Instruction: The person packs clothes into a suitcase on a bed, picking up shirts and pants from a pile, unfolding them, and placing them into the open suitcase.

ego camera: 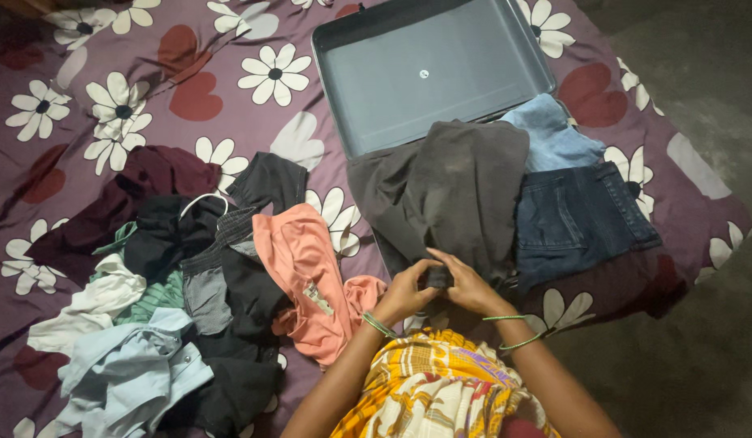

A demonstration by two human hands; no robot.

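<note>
Two hands are meeting at the near hem of a dark grey garment: the left hand and the right hand are both pinching the same small fold of cloth between curled fingers, knuckles almost touching. Thin green bangles are sitting on both wrists, just behind the grip, and a yellow patterned wrap is lying nearer still.

Beyond the grip, the garment is spreading away from the hands over the near half of an open grey suitcase, hiding most of it. To the right of the grip, dark jeans are lying folded beside the garment, with a lighter blue denim piece just past them. To the left, a salmon top is lying close by, and farther left a loose heap of black, green, white and pale blue clothes is piling up. Everything is resting on a purple flowered sheet; the empty lid is lying farthest away.

Judging from this, the hold is narrow: with both hands gathering one small point, the rest of the cloth is hanging free, so a pull could drag it off the case edge, bunch it unevenly, or nudge the jeans out of their fold. The pinch itself could also slip if the fabric is slick
</note>
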